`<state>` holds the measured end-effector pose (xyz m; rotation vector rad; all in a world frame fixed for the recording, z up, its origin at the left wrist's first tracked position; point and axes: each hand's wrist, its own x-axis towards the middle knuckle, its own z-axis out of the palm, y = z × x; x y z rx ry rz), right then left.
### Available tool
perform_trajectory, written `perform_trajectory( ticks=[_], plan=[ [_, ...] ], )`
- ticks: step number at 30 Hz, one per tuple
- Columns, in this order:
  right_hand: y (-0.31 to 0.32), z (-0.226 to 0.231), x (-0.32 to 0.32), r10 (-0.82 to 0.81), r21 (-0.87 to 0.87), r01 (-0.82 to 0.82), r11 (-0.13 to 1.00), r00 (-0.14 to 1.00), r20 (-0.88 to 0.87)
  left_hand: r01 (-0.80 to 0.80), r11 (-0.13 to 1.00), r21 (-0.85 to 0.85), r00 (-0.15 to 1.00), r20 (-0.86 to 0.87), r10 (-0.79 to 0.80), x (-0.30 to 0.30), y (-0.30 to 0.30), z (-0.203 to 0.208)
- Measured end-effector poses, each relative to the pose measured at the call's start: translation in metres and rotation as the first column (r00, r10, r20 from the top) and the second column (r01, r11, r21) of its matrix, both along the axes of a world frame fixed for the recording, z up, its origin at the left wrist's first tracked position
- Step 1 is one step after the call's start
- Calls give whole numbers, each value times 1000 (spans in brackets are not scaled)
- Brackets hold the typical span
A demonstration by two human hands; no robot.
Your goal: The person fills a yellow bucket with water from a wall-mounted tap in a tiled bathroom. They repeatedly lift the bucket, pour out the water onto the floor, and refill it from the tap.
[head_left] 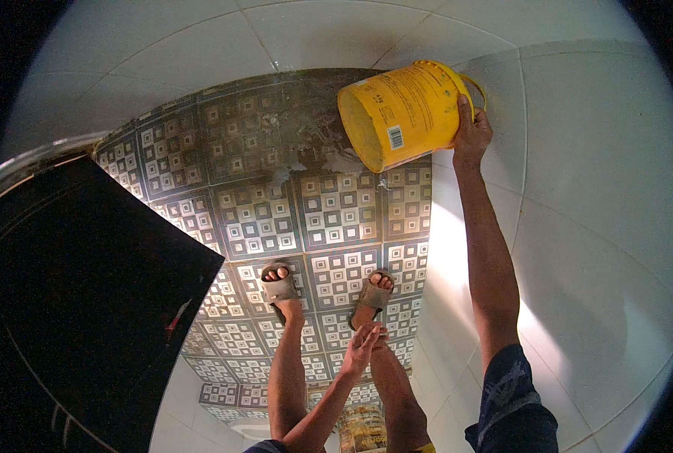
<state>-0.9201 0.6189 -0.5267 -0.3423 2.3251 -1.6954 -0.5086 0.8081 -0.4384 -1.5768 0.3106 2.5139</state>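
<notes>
My right hand grips a yellow plastic bucket near its rim, the arm stretched far ahead. The bucket lies tipped on its side in the air or against the floor; I cannot tell whether it touches. Its base faces left and its mouth, with a yellow handle, points to the right wall. What is inside is hidden. Resting at my right knee is my left hand, its fingers loosely extended and holding nothing. Beyond the bucket's left side, a dark wet patch with pale smears covers the floor tiles.
Patterned tiles cover the floor, between white tiled walls. A large black panel juts in from the left. My sandalled feet stand mid-floor. Behind my legs is a printed yellow-brown container.
</notes>
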Motion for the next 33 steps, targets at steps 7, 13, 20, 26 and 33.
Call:
perform_trajectory(
  ticks=[7,13,20,26,33],
  plan=[
    [-1,11,7,-27,-132,42,990,993,112,-33,999,15,999,10,33,3,8,-2],
    [3,11,5,-14,-142,34,989,990,139,-70,997,18,997,-11,70,5,12,-1],
    [-4,19,18,-40,-288,117,951,964,262,-74,997,31,997,11,74,7,16,-2],
    [-4,20,28,-14,-484,166,859,953,302,-15,1000,14,1000,-24,15,6,14,3],
    [-11,24,38,-7,-509,201,837,934,357,-8,1000,23,999,-32,9,12,19,-1]
  ],
)
